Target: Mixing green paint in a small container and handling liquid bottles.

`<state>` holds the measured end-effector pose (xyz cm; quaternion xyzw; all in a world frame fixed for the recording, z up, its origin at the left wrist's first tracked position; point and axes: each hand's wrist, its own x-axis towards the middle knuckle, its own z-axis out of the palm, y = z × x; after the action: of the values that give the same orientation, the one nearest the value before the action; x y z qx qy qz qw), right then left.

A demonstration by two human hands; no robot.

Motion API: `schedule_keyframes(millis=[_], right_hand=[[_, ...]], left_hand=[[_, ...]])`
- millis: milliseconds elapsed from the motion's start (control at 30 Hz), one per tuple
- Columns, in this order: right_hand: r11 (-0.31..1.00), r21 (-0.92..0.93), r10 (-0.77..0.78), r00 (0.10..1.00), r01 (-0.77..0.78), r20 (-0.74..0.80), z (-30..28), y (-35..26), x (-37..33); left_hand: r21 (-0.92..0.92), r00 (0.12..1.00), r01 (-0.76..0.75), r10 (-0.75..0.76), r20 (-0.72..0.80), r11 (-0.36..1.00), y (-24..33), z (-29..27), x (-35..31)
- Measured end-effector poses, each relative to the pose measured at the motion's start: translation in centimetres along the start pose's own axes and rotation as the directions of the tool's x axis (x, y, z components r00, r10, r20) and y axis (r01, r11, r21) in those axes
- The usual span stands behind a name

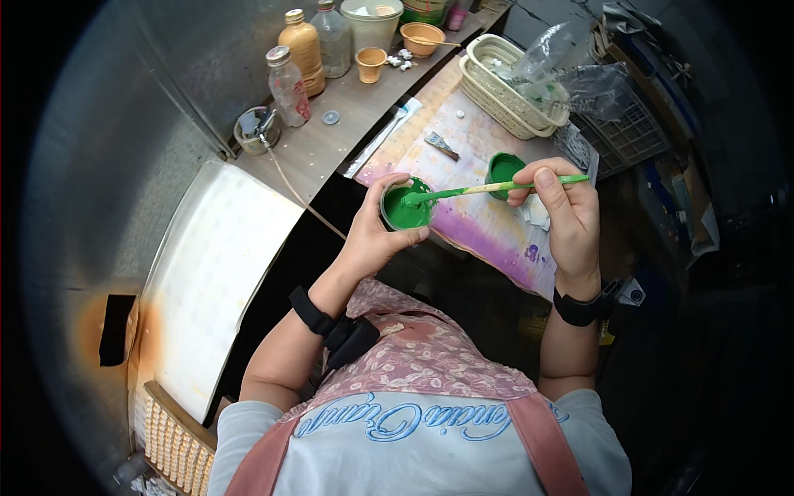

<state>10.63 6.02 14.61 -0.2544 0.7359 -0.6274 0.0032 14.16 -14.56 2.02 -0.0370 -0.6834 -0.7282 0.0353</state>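
Observation:
My left hand point(376, 223) is wrapped round a small clear cup of green paint point(404, 213), tilted so its inside shows. Green streaks coat the cup's wall. In my right hand point(564, 207) I pinch a paint-smeared stirring stick point(475, 189) between thumb and fingers. Its green-coated tip reaches into the cup, at the paint. Behind my right fingers, a second container of green paint point(501, 169) stands on the stained table sheet point(463, 219), partly hidden by that hand.
A cream plastic basket point(504, 99) with clear bags stands at the back right. Bottles point(302, 54), an orange cup point(370, 64) and an orange bowl point(422, 39) line the shelf at the back. A spray gun point(261, 126) rests on a pot, its hose trailing toward me. White board point(215, 273) lies left.

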Motion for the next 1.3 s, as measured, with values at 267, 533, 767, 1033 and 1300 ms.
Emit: schedule_keyframes(millis=[267, 533, 767, 1033, 1300], right_hand=[[1.0, 0.022, 0.026, 0.97, -0.021, -0.241, -7.3, 2.2, -1.9], [0.97, 0.239, 0.165, 0.865, -0.055, -0.474, -13.9, 8.2, -2.1], [0.938, 0.34, 0.276, 0.742, -0.069, -0.611, -18.2, 13.9, -1.9], [0.949, 0.156, 0.315, 0.778, -0.276, -0.544, -18.4, 21.7, -3.8], [0.922, -0.163, 0.26, 0.875, -0.35, -0.408, -18.4, 22.0, -4.7]], left_hand=[[-0.02, 0.977, 0.01, -0.006, 0.212, 1.0, -1.0, 6.6, 6.1], [0.015, 0.972, 0.01, -0.014, 0.235, 1.0, -3.9, 12.6, 11.0], [0.117, 0.976, 0.1, -0.121, 0.18, 0.988, -7.3, 14.8, 13.5], [0.068, 0.963, 0.219, -0.227, 0.148, 0.973, -8.0, 16.0, 14.2], [0.084, 0.964, 0.218, -0.228, 0.135, 0.972, -8.9, 16.0, 14.0]])
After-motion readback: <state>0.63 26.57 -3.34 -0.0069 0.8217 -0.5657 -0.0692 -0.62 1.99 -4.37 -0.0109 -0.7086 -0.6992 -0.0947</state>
